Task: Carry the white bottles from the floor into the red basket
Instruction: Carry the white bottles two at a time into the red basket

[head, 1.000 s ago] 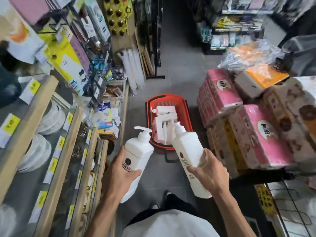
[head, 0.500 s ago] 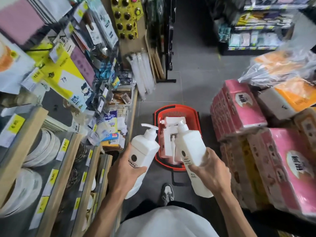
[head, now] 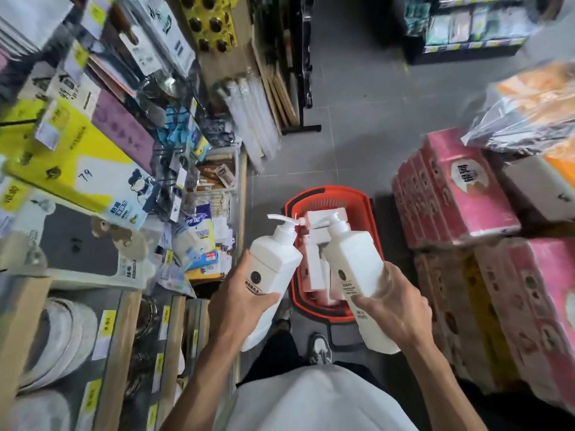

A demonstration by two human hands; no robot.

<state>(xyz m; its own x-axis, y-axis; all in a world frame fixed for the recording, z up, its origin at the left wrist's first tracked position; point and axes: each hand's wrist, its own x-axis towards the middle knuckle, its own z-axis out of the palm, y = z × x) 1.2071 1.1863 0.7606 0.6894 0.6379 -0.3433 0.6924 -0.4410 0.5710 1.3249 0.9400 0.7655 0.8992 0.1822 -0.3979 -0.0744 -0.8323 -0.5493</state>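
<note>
Bottles [head: 271, 266] nearer basket [head: 327, 192], pumps [head: 281, 219] fwd

Shop aisle: price-tagged shelves [head: 123, 353] left of left hand [head: 239, 303], stacked tissue packs [head: 460, 194] right of right hand [head: 395, 309].

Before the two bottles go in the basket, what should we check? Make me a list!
1. The left hand grips the left white plastic pump bottle: ok.
2. The right hand grips the right white plastic pump bottle: ok.
3. The red plastic basket stands on the floor straight ahead, top open: ok.
4. Room left beside the white bottles already inside: cannot tell.
5. The shoe is short of the basket's near rim: ok.
</note>
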